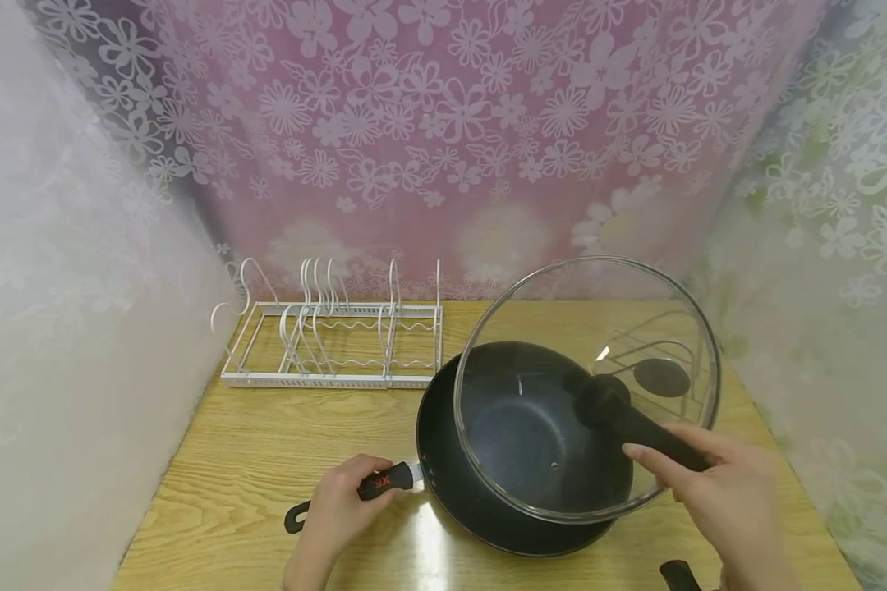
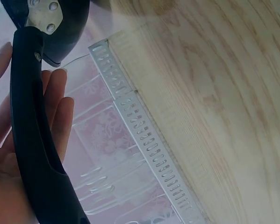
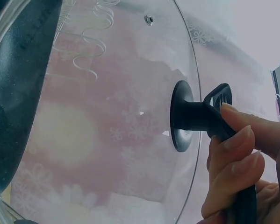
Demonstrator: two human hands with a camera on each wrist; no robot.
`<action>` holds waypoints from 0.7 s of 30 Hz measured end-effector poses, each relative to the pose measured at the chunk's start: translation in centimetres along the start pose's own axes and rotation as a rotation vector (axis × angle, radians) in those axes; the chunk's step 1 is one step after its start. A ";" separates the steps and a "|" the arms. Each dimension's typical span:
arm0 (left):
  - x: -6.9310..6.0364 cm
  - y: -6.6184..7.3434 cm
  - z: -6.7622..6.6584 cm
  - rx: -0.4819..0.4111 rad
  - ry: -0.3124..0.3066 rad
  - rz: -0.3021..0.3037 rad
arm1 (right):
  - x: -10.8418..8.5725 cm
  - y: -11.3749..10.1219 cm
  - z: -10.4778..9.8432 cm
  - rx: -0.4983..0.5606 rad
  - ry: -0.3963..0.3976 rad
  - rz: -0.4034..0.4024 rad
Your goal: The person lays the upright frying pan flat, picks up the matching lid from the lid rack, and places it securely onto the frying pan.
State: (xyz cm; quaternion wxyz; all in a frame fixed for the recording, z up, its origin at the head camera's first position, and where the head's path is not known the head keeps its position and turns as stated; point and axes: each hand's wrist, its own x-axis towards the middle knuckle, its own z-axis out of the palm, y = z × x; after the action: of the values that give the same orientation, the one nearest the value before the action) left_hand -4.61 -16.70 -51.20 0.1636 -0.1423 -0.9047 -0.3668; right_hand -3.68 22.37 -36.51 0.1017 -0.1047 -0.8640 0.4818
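A black wok (image 1: 443,484) sits on the wooden table, its long black handle (image 1: 388,482) pointing left. My left hand (image 1: 340,497) grips that handle; the left wrist view shows the thumb on one side and fingers on the other. Tilted over the wok is a round glass lid (image 1: 535,300) with a metal rim. My right hand (image 1: 728,488) holds the lid by its black handle (image 1: 654,435), fingers curled round it in the right wrist view. Whether the lid's rim touches the wok cannot be told.
A white wire rack (image 1: 303,380) with upright loops stands at the back left. Another black handle end (image 1: 680,574) shows at the front right edge. Through the lid appear a dark oval (image 1: 661,377) and wire shapes, unclear whether reflections. Flowered curtains (image 1: 451,123) enclose the table.
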 end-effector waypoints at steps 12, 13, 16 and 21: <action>-0.2 -0.2 0.3 0.098 0.006 0.075 | 1.1 0.5 1.2 -0.152 -0.128 0.048; -0.3 -0.3 0.4 0.121 0.009 0.096 | 1.2 0.5 1.3 -0.169 -0.144 0.050; -0.4 -0.4 0.5 0.198 0.023 0.149 | 1.5 0.6 1.6 -0.217 -0.173 0.025; -0.5 -0.5 0.7 0.259 0.034 0.160 | 2.1 0.7 2.4 -0.294 -0.169 -0.064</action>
State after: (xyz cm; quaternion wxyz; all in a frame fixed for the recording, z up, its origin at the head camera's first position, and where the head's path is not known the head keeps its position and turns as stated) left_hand -4.46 -16.63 -52.24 0.2249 -0.1854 -0.9272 -0.2351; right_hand -6.30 21.39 -38.21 0.0275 -0.0499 -0.9335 0.3541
